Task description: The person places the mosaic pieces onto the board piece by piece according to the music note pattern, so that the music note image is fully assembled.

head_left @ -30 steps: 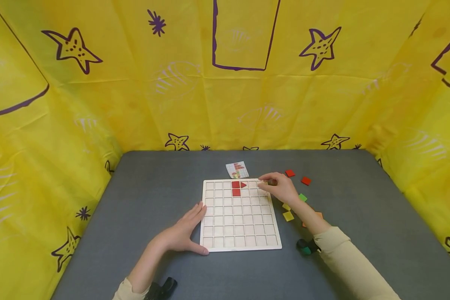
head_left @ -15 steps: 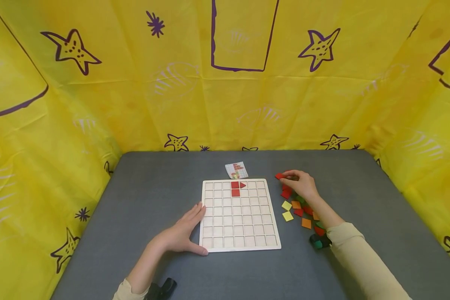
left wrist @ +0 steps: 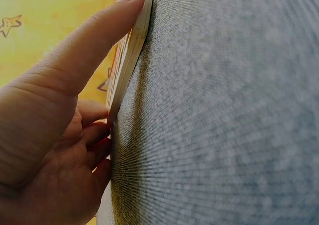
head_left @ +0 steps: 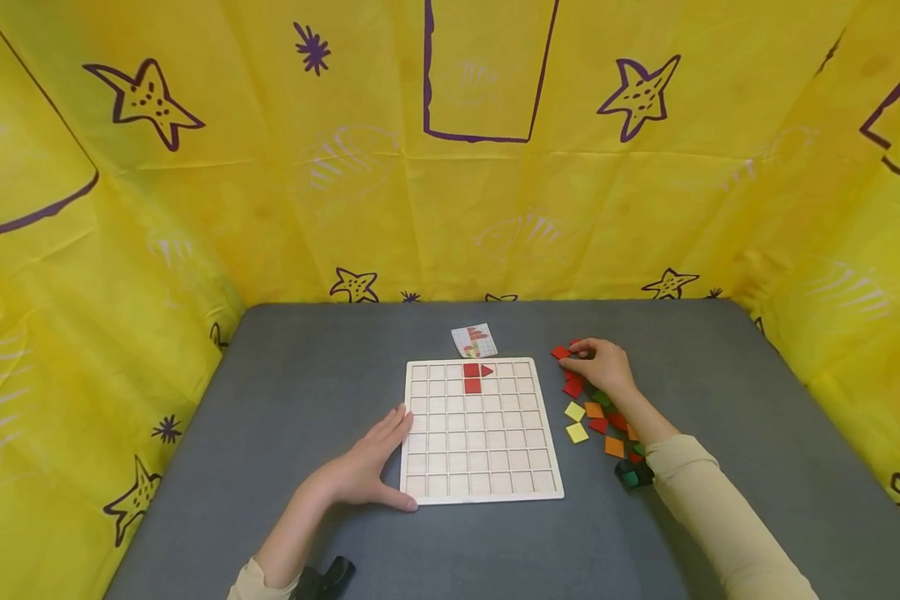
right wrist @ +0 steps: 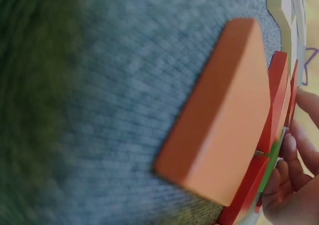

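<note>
My left hand (head_left: 363, 467) lies spread at the near left corner of the white gridded board (head_left: 478, 442), fingertips along its left side and thumb on its near edge. In the left wrist view, the thumb presses the board edge (left wrist: 130, 65). Two red squares (head_left: 472, 377) and a red triangle (head_left: 486, 371) lie in the grid's far rows. Right of the board's far corner, thumb and index finger of my right hand (head_left: 603, 367) pinch a red tile (head_left: 560, 353) low over the table. In the right wrist view, the fingers (right wrist: 303, 140) are beside red tiles, contact partly hidden.
A small pattern card (head_left: 475, 340) lies behind the board. Yellow (head_left: 576, 432), orange (head_left: 614, 447), red and green tiles are scattered right of the board, under the right forearm. A patterned yellow cloth (head_left: 450, 217) surrounds the dark table (head_left: 330, 358) behind and at the sides.
My right hand has moved right, from the board's far right corner to the red tiles, uncovering several tiles. Over the last half second it has barely moved. The left hand is unmoved.
</note>
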Action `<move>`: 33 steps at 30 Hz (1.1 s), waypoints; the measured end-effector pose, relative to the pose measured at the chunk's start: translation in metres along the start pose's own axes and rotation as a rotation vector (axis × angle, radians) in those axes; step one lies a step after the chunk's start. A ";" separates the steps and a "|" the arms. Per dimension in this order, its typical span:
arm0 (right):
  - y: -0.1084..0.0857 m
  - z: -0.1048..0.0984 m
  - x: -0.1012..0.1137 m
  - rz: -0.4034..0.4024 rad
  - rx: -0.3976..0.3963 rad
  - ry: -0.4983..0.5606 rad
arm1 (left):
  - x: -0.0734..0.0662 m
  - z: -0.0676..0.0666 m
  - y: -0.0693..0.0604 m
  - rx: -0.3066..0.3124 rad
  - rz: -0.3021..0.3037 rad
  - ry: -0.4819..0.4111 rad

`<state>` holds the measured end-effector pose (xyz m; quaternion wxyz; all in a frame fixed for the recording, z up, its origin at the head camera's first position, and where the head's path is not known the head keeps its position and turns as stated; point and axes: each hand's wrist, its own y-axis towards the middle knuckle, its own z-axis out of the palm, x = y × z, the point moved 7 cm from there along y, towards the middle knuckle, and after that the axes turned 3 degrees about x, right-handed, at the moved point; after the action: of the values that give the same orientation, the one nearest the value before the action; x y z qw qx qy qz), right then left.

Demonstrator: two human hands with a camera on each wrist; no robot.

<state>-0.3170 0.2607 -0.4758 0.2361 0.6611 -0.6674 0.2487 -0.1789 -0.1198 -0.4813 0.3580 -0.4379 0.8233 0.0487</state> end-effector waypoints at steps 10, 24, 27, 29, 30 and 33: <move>-0.002 0.001 0.001 0.021 -0.017 0.004 | -0.001 0.000 0.000 0.003 -0.004 -0.002; -0.026 0.036 0.044 -0.055 0.102 0.230 | -0.001 0.000 -0.001 -0.003 0.011 -0.005; -0.029 0.046 0.058 -0.115 0.133 0.199 | -0.001 -0.001 -0.001 -0.005 0.011 -0.001; -0.029 0.052 0.066 -0.165 0.150 0.168 | -0.001 -0.001 -0.001 -0.006 0.010 0.001; -0.030 0.054 0.070 -0.188 0.156 0.152 | -0.001 -0.001 -0.001 -0.008 0.010 0.002; -0.030 0.061 0.080 -0.246 0.173 0.118 | 0.001 0.000 0.000 -0.009 0.007 0.005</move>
<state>-0.2874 0.1600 -0.4701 0.2459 0.7398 -0.5426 0.3128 -0.1789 -0.1202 -0.4818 0.3537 -0.4367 0.8255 0.0524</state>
